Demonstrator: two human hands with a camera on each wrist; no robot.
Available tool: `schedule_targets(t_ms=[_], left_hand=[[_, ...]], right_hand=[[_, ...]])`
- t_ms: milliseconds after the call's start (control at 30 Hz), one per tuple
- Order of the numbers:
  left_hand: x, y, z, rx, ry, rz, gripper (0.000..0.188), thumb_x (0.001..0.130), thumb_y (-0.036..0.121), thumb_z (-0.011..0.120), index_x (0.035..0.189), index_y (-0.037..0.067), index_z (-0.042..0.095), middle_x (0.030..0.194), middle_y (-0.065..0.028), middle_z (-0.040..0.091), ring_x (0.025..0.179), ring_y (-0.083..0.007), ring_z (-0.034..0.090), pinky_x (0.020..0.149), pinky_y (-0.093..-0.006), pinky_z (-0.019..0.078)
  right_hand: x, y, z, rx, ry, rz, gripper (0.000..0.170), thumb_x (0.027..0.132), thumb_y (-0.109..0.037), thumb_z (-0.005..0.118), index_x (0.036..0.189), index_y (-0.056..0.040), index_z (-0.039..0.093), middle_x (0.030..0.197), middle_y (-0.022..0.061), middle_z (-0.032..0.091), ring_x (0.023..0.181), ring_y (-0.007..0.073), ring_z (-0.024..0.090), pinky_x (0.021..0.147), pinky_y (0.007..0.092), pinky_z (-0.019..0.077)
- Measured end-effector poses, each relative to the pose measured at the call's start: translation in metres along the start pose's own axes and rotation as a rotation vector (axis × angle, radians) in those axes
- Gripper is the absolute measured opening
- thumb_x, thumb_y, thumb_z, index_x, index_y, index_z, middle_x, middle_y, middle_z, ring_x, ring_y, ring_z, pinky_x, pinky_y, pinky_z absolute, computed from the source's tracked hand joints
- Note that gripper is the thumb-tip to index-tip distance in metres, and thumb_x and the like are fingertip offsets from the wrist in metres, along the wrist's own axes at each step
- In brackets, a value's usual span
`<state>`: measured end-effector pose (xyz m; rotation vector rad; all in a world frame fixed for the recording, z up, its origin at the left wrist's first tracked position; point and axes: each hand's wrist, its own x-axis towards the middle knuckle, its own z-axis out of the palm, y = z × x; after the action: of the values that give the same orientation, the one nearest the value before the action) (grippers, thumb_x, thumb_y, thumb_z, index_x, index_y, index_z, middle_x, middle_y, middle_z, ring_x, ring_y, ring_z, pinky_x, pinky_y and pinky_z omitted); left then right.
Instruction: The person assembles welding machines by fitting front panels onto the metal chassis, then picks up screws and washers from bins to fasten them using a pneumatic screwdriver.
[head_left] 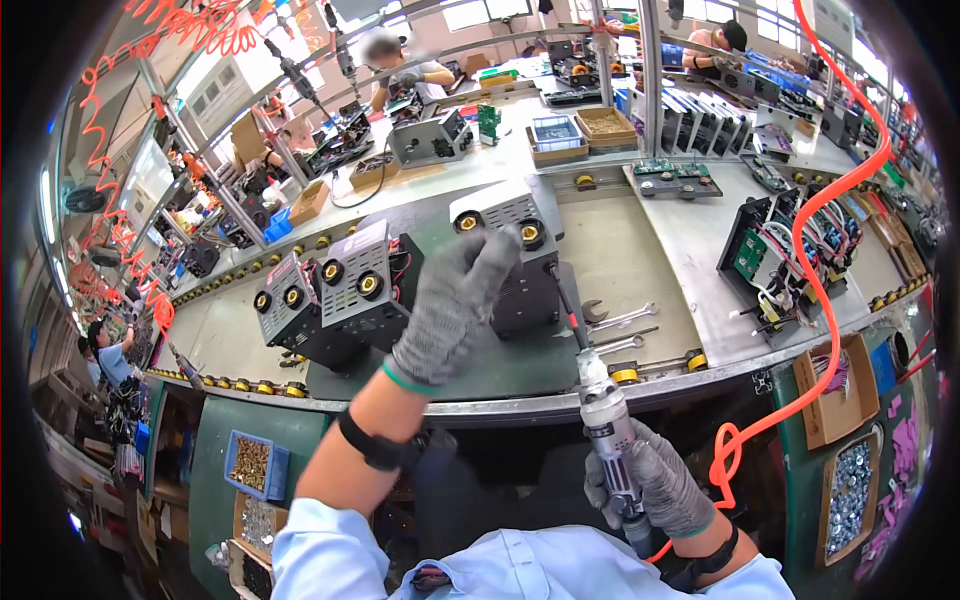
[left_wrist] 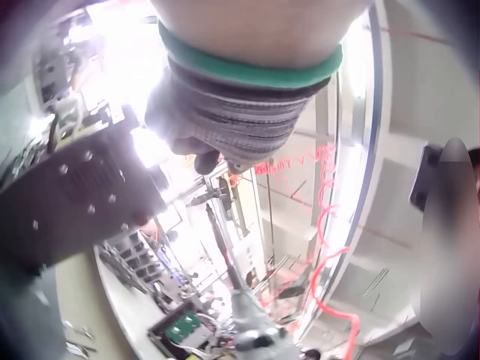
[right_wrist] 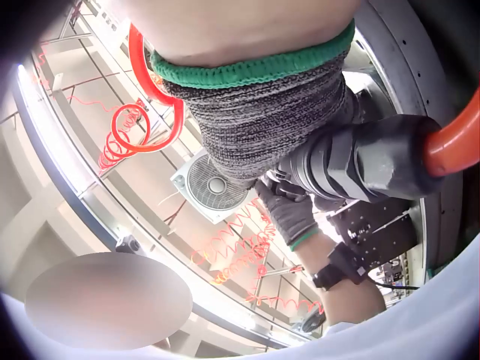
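Note:
My right hand (head_left: 665, 485), in a grey knit glove, grips a pneumatic screwdriver (head_left: 607, 430) whose long bit points up beside a metal-cased unit (head_left: 525, 290). An orange air hose (right_wrist: 454, 146) joins the tool's black end fitting (right_wrist: 390, 157) in the right wrist view. My gloved left hand (head_left: 455, 300) is over the left side of that unit, fingertips close to its two brass-centred black terminals (head_left: 531, 234). From the left wrist view, its fingers (left_wrist: 191, 146) look bent beside the unit's dark side (left_wrist: 82, 191); I cannot tell whether they pinch anything.
Two similar units (head_left: 365, 285) stand to the left on the bench. Wrenches (head_left: 625, 318) lie right of the bit. An opened unit with wiring (head_left: 775, 265) sits farther right. Parts bins (head_left: 258, 465) flank me below. The orange hose (head_left: 815, 300) loops down at right; people work across the bench.

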<state>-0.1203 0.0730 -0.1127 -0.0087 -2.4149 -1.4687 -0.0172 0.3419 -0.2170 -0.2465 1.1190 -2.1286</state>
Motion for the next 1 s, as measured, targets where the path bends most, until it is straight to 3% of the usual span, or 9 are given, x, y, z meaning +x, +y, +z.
schedule_targets(t_ms=[33,100,133,200,233,567,800,867,1000], left_hand=[[0.015,-0.001,0.003,-0.008,-0.007,-0.005,0.051,0.098,0.050,0.064,0.083,0.002,0.068,0.063,-0.0037,0.057,0.054,-0.0152,0.057,0.053,-0.0303,0.0465],[0.046,-0.009,0.010,0.540,0.142,0.514,0.048,0.097,0.048,0.063,0.082,0.002,0.068,0.067,-0.0140,0.065,0.067,-0.0280,0.066,0.065,-0.0390,0.0520],[0.059,-0.014,0.012,0.534,0.146,0.512,0.048,0.097,0.048,0.063,0.082,0.002,0.068,0.067,-0.0140,0.065,0.067,-0.0280,0.066,0.065,-0.0390,0.0520],[0.077,-0.019,0.019,0.811,0.053,0.485,0.044,0.095,0.047,0.064,0.083,0.004,0.070,0.074,-0.0185,0.068,0.075,-0.0354,0.068,0.069,-0.0446,0.0526],[0.080,-0.020,0.023,0.843,0.045,0.459,0.041,0.095,0.045,0.064,0.082,0.006,0.071,0.072,-0.0163,0.068,0.073,-0.0334,0.069,0.070,-0.0454,0.0530],[0.083,-0.024,0.031,0.853,0.003,0.357,0.039,0.093,0.045,0.068,0.079,0.009,0.072,0.072,-0.0140,0.068,0.070,-0.0318,0.069,0.069,-0.0447,0.0532],[0.083,-0.026,0.030,0.774,0.036,0.449,0.036,0.091,0.042,0.070,0.077,0.009,0.072,0.071,-0.0140,0.068,0.070,-0.0316,0.069,0.069,-0.0446,0.0535],[0.083,-0.027,0.029,0.757,0.042,0.450,0.036,0.091,0.041,0.070,0.077,0.008,0.072,0.071,-0.0143,0.068,0.070,-0.0317,0.069,0.069,-0.0447,0.0536],[0.083,-0.028,0.029,0.760,0.065,0.482,0.038,0.091,0.042,0.069,0.077,0.007,0.073,0.071,-0.0162,0.068,0.070,-0.0330,0.069,0.069,-0.0454,0.0542]], right_hand=[[-0.001,0.000,-0.003,0.025,0.013,0.006,0.063,0.094,-0.056,0.068,0.129,-0.0067,0.052,0.093,0.0084,0.067,0.073,0.0156,0.069,0.051,0.0270,0.0581],[-0.001,-0.002,-0.004,0.021,0.044,0.027,0.062,0.094,-0.056,0.067,0.130,-0.0067,0.052,0.093,0.0085,0.067,0.073,0.0159,0.069,0.051,0.0270,0.0581],[0.000,-0.002,-0.004,0.023,0.066,0.039,0.061,0.095,-0.055,0.067,0.130,-0.0067,0.052,0.094,0.0087,0.067,0.073,0.0162,0.069,0.050,0.0269,0.0580],[0.003,-0.002,-0.005,0.020,0.080,0.055,0.060,0.096,-0.054,0.066,0.131,-0.0069,0.051,0.095,0.0091,0.067,0.074,0.0168,0.069,0.050,0.0269,0.0583],[0.004,-0.002,-0.004,0.035,0.083,0.060,0.060,0.096,-0.054,0.066,0.131,-0.0068,0.051,0.095,0.0093,0.067,0.075,0.0168,0.069,0.050,0.0270,0.0584],[0.016,-0.003,-0.003,0.062,0.097,0.103,0.065,0.094,-0.057,0.067,0.132,-0.0064,0.050,0.094,0.0097,0.067,0.075,0.0170,0.070,0.050,0.0276,0.0588],[0.022,0.001,-0.005,0.054,0.118,0.107,0.060,0.095,-0.057,0.066,0.125,-0.0066,0.052,0.091,0.0098,0.067,0.069,0.0171,0.069,0.048,0.0277,0.0582],[0.022,0.001,-0.003,0.064,0.157,0.116,0.070,0.089,-0.057,0.072,0.130,-0.0033,0.054,0.090,0.0125,0.068,0.069,0.0240,0.070,0.044,0.0302,0.0582],[0.022,0.000,0.005,0.045,0.161,0.055,0.071,0.089,-0.058,0.072,0.130,-0.0017,0.053,0.090,0.0128,0.068,0.068,0.0242,0.069,0.044,0.0304,0.0580]])
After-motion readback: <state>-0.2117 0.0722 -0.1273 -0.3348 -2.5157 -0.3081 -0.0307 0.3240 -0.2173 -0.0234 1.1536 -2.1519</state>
